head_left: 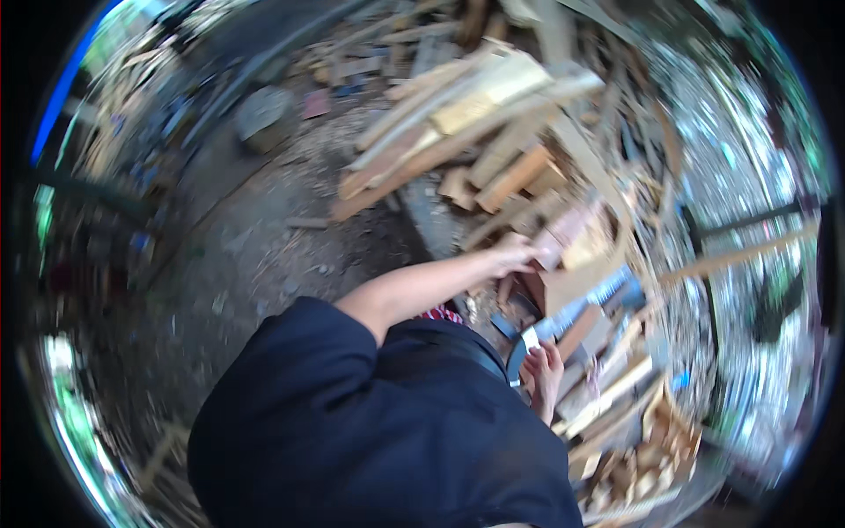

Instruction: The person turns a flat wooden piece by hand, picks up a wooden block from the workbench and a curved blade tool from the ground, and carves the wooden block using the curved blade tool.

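Note:
My left hand [515,255] reaches across to the right, its fingers closed on the near end of a pinkish-brown wooden block [563,233]. Nearer my body is my right hand [544,370], with its fingers curled together beside a small white piece [530,338]. Blur and the curled fingers hide exactly what the right hand grips. Between the hands stretches a long silvery-blue strip [585,304], too smeared to name. A brown wooden piece [579,330] lies alongside it.
Long split boards [458,110] are stacked ahead, with short wood blocks [515,179] just below them. Curled offcuts [647,458] fill the lower right. A round stump-like object [266,114] stands at the far left on the littered dirt floor [238,238].

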Demonstrator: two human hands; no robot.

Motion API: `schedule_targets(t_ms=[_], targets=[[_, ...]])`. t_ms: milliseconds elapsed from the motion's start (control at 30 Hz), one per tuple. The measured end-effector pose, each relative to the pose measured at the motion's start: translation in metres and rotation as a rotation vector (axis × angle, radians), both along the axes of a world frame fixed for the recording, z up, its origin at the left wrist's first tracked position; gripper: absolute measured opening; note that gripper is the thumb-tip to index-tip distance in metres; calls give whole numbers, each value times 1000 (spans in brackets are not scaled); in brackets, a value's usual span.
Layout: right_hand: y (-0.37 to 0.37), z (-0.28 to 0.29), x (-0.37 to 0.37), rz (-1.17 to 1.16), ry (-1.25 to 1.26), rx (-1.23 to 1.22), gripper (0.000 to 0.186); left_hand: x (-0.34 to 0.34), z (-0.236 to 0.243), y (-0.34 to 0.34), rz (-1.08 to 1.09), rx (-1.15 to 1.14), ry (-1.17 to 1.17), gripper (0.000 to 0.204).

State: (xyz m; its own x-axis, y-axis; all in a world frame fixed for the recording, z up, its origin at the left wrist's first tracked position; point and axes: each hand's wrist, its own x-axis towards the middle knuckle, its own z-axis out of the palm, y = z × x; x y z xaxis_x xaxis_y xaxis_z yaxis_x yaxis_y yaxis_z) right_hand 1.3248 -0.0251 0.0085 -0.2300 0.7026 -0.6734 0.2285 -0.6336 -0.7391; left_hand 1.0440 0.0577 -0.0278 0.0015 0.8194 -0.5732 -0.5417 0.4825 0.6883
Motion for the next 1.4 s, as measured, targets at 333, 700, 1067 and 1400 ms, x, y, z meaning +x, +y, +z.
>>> schedule_targets(t_ms=[333,700,1067,1400], targets=[[65,-56,-59,707,123,-76,26,-22,39,-143,227,-69,71,38],[17,3,-236,891,165,18,29,-121,-3,-326,919,-386,-11,29],[-107,7,-498,1377,248,40,30,-265,-4,-473,1074,-287,160,27],[-120,-38,-658,1418,-40,87,28,-322,-72,-615,1437,-601,-75,28]])
